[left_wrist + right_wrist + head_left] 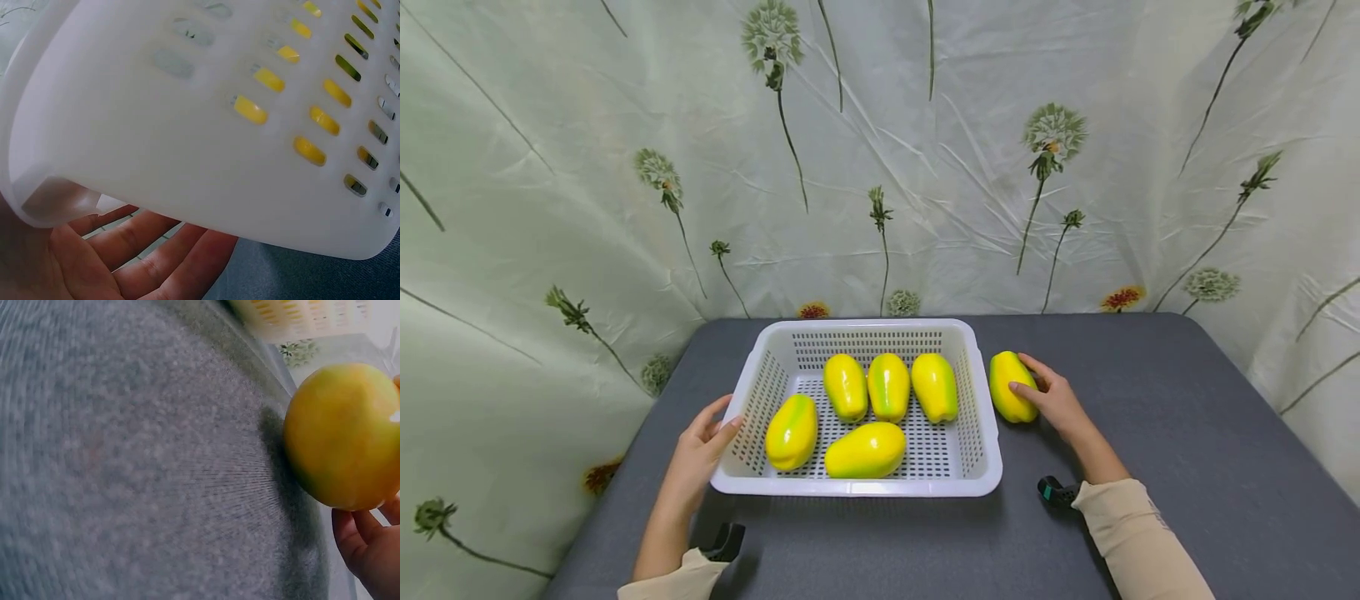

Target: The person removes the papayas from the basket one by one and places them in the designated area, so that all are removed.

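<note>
A white plastic basket (857, 487) with slotted walls holds several yellow papayas (864, 451), some streaked with green. At its left side my left hand (694, 454) grips the rim, the thumb over the top; the left wrist view shows the other fingers (147, 237) outside, below the rim. My right hand (1060, 404) holds another papaya (1009, 387) just beyond the basket's right wall, thumb on the near side and fingers on the far side. In the right wrist view this papaya (344, 437) is close to the table; whether it touches the surface I cannot tell.
Both hands work over a dark grey table (1120, 375). Behind it and at the sides hangs a pale curtain (925, 167) printed with dandelions. A black wrist strap (1060, 492) shows below the right hand, and another black device (725, 542) at the left wrist.
</note>
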### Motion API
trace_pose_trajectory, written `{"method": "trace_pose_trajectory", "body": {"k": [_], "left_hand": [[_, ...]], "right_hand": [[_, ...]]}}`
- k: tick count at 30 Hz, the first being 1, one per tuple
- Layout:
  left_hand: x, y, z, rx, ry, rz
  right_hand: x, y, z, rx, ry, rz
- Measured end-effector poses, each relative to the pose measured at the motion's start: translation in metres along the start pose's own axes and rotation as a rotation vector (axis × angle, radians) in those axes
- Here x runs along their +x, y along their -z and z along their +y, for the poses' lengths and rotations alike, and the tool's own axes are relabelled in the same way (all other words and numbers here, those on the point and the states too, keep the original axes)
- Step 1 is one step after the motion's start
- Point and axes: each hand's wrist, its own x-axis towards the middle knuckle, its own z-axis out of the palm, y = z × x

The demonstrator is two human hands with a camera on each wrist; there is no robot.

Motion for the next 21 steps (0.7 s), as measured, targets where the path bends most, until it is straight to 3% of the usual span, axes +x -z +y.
{"method": "trace_pose_trajectory", "body": {"k": [8, 17, 21], "left_hand": [[-0.002, 0.001, 0.002, -0.005, 0.017, -0.011], [0.003, 0.002, -0.010, 0.009, -0.030, -0.012], [0.004, 0.002, -0.014, 0.006, -0.042, -0.014]], "right_hand": [[0.002, -0.001, 0.006, -0.001, 0.002, 0.028], [0.001, 0.001, 0.001, 0.033, 0.096, 0.099], [0.000, 0.004, -0.008, -0.004, 0.157, 0.144]]}}
